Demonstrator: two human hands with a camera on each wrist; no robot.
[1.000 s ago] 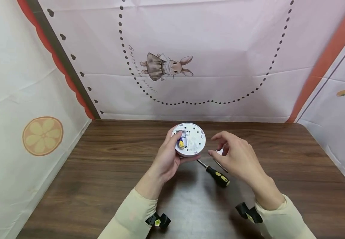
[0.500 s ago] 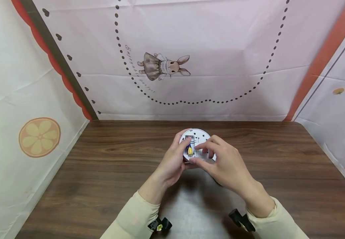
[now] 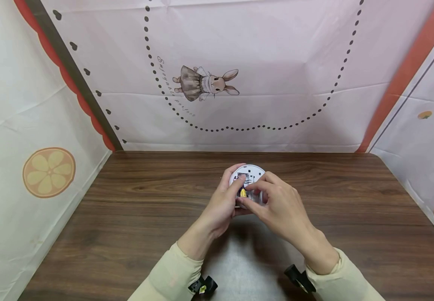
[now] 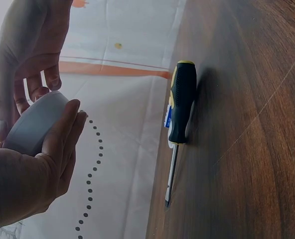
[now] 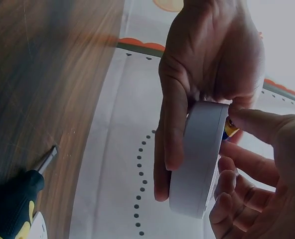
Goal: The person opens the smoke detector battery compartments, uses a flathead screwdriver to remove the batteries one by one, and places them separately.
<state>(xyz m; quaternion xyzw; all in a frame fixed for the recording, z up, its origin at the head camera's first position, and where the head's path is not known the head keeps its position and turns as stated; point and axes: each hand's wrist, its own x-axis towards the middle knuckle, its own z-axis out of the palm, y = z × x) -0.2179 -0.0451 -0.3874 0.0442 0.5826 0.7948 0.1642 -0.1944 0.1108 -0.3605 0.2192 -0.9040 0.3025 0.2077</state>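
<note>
A white round device (image 3: 253,170) with an uncovered battery compartment in its face is held above the table by my left hand (image 3: 217,209). The left fingers wrap its rim from behind, and the thumb lies over the compartment. A yellow and blue battery (image 3: 243,192) sits there, tilted, partly under that thumb. My right hand (image 3: 286,209) pinches the battery's near end between thumb and index finger. In the right wrist view, the battery (image 5: 230,130) sticks out past the device's face. How far it is seated is hidden.
On the wooden table (image 4: 247,164) lies a black and yellow screwdriver (image 4: 183,99). Beside its handle is a small white piece with a blue mark (image 4: 168,115), mostly covered. Printed cloth walls (image 3: 277,83) enclose the table's back and sides.
My right hand has moved left from beside the device to the battery and now pinches it. The device has shifted slightly right and down, with the left hand holding it throughout.
</note>
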